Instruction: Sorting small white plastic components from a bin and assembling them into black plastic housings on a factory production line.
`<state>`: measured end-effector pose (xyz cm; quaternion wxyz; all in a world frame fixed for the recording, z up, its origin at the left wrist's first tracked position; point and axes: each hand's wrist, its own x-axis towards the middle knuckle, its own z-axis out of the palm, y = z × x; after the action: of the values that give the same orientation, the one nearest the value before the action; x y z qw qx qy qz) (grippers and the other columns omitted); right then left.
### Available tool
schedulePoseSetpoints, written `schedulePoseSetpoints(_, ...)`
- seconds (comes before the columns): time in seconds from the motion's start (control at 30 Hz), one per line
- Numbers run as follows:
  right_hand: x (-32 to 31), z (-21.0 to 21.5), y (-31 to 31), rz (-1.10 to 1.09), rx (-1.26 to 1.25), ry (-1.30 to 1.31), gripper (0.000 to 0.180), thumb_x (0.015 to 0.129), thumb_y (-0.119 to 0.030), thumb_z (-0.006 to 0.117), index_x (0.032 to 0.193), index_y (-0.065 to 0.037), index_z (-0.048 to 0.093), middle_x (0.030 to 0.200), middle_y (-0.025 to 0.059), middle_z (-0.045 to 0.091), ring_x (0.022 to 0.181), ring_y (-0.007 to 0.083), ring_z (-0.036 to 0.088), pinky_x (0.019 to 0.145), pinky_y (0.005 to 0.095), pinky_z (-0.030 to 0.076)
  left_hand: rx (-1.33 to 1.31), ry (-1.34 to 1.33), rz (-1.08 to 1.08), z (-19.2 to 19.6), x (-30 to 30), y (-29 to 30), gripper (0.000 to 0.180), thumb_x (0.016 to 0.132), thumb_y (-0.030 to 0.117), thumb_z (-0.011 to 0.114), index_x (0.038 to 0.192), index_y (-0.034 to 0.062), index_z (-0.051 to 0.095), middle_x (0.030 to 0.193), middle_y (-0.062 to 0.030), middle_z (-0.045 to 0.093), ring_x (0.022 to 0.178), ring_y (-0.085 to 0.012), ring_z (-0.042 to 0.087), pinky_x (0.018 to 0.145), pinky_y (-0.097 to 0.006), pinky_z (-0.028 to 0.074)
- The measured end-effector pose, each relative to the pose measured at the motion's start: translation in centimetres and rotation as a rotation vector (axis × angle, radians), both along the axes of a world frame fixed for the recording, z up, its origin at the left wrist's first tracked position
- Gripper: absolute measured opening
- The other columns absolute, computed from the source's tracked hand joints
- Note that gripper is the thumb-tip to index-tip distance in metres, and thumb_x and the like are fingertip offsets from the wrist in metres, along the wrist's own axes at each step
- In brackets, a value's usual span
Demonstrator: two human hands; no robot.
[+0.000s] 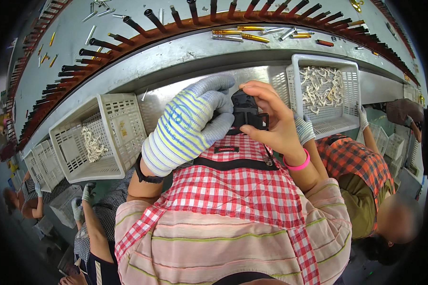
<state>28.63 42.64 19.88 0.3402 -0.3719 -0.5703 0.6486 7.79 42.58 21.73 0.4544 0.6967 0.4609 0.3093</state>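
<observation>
Along a long metal workbench (176, 65) edged with a curved row of dark upright rods (155, 21), we see a person in a red-and-white checked apron (233, 194) at work between two white plastic baskets, the left one (123, 130) tilted and the right one (325, 129) lying flatter, each holding small pale pieces (318, 90). Before the apron's zip, the two hands come together around a small black device (245, 111). The left hand (188, 121), in a striped knit glove, curls against the device's left side, though we cannot tell whether it grips; the bare right hand (273, 114) pinches it, thumb low and fingers above, a pink band (298, 161) at the wrist. We judge the step in hand to be handling and steadying the device, and the next move to call for a secure right-hand pinch. The device looks boxy and matte, with a recessed face and a loop-like part at its right; finer details escape us.
</observation>
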Motion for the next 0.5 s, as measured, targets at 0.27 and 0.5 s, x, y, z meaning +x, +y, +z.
schedulePoseSetpoints(0.27,0.0,0.0,-0.6,-0.028,-0.006,-0.017,0.059,0.067,0.007,0.07,0.122,-0.005,0.051,0.125,0.0062,0.04,0.112,0.0148,0.045,0.084,0.0229,0.047,0.062,-0.041,-0.039,0.1,-0.2,-1.2,0.028,0.07,-0.003,0.064,0.097,0.0025,0.058,0.116,-0.0168,0.055,0.095,-0.023,0.06,0.084,-0.033,0.047)
schedulePoseSetpoints(0.5,0.5,-0.9,-0.7,-0.034,0.012,0.069,0.06,0.069,0.002,0.069,0.124,0.0,0.044,0.129,0.0156,0.041,0.114,0.0213,0.048,0.091,0.0318,0.045,-0.356,-0.389,-0.018,-1.9,-2.0,-2.3,0.05,0.086,0.024,0.06,0.127,0.0005,0.044,0.122,-0.0103,0.053,0.111,-0.0196,0.052,0.099,-0.034,0.035)
